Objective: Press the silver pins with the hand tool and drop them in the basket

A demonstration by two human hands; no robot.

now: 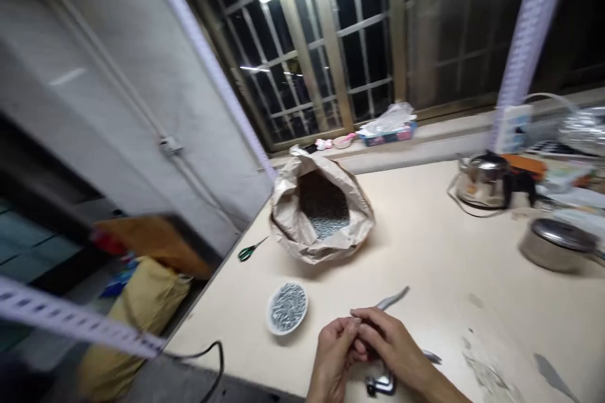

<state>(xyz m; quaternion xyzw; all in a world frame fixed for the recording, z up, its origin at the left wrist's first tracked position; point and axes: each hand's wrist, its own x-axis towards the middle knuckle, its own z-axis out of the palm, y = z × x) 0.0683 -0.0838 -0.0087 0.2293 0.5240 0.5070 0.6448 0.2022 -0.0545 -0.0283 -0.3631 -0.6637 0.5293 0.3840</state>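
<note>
Near the table's front edge, my left hand [333, 352] and my right hand [396, 345] meet with their fingertips pinched together. Whatever is between the fingers is too small and hidden to make out. A grey strip-like handle [393, 299] sticks out beyond my right hand, and another grey tip [432, 357] shows past its wrist side. Under the hands sits a shiny bent metal piece with a black end [380, 384], partly covered. Left of my hands stands a white bowl [270, 315] filled with small silvery metal pieces [289, 307].
Behind the bowl, an open brown paper bag [357, 239] holds similar silvery pieces. Green-handled scissors [246, 253] lie by the left edge. A kettle [484, 181] and a lidded metal pot [555, 244] stand at right. White perforated posts [529, 38] frame the table [425, 227].
</note>
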